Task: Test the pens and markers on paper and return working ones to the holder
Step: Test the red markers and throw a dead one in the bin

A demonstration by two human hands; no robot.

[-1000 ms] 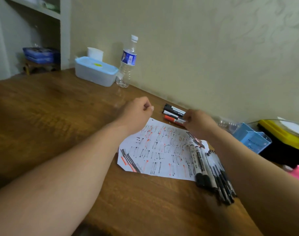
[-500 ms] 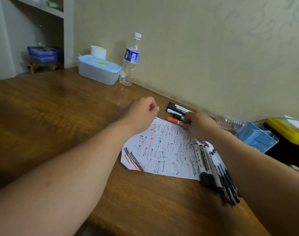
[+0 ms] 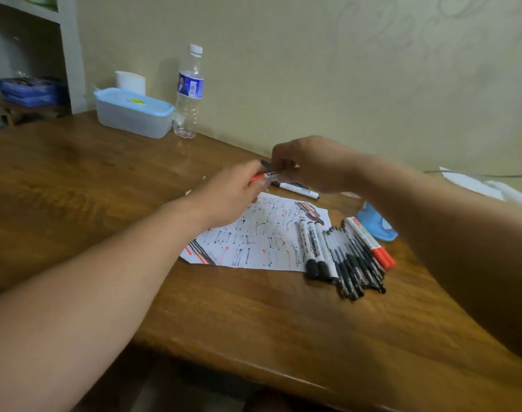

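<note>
Worktop point(image 3: 75, 179) is open wood along the near edge and over the left half; at the far left corner stand a lidded plastic box point(image 3: 133, 113) and a water bottle point(image 3: 189, 90), its blue label too small to read. Over the paper's point(image 3: 253, 242) far edge, the left hand point(image 3: 233, 197) pinches the red marker's point(image 3: 264, 176) orange-red cap end and the right hand point(image 3: 310, 165) curls round its white barrel, print blurred. The paper is covered in short black and red strokes, with a pile of capped markers point(image 3: 343, 257) on its right edge, a blue holder point(image 3: 375, 227) just beyond, and a black marker point(image 3: 298, 189) toward the far edge.
</note>
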